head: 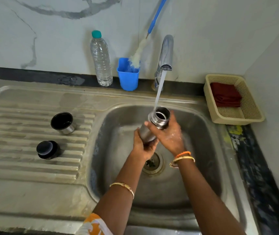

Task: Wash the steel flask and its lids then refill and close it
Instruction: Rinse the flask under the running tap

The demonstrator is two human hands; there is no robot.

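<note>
We grip the wet, slippery flask (154, 126) over the sink (203, 167), left hand (143, 145) wrapping its base, right hand (168, 136) its neck.

Bare forearms; a gold bangle (122, 188) on the left wrist, orange and gold bangles (183, 156) on the right; orange-and-white cloth (94, 224) below.

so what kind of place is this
Most likely a home kitchen sink area: a stainless steel sink with a ribbed draining board, a chrome tap running water into the open steel flask, and a blue-handled bottle brush against marble-patterned wall tiles.
</note>
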